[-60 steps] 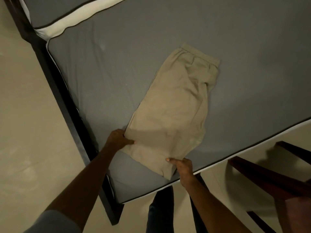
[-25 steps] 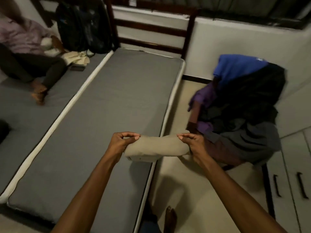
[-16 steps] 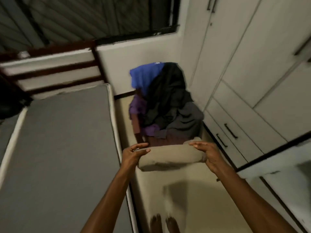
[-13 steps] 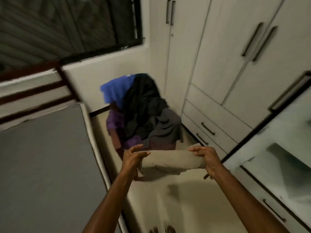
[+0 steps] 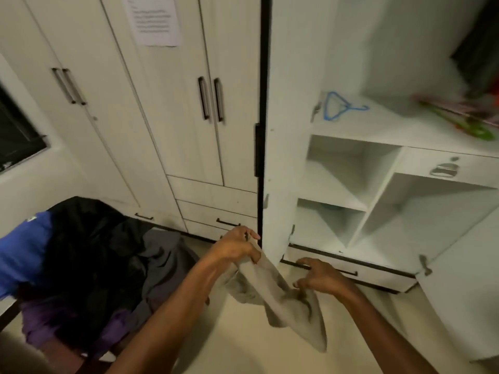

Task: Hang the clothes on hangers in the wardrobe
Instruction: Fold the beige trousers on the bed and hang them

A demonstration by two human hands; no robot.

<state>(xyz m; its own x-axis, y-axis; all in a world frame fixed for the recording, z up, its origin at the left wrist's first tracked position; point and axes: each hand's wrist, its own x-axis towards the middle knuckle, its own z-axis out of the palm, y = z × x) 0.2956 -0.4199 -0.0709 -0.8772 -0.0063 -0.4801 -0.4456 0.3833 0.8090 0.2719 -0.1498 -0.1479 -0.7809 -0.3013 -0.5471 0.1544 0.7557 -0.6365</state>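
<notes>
Unrolled since a moment ago, the beige cloth shorts (image 5: 272,290) now hang loose in front of the open white wardrobe (image 5: 351,163), long axis slanting down from upper left to lower right. Left hand (image 5: 237,248) pinches the top end; right hand (image 5: 321,278) grips the middle. A blue plastic hanger (image 5: 337,105) lies on the wardrobe's shelf.
</notes>
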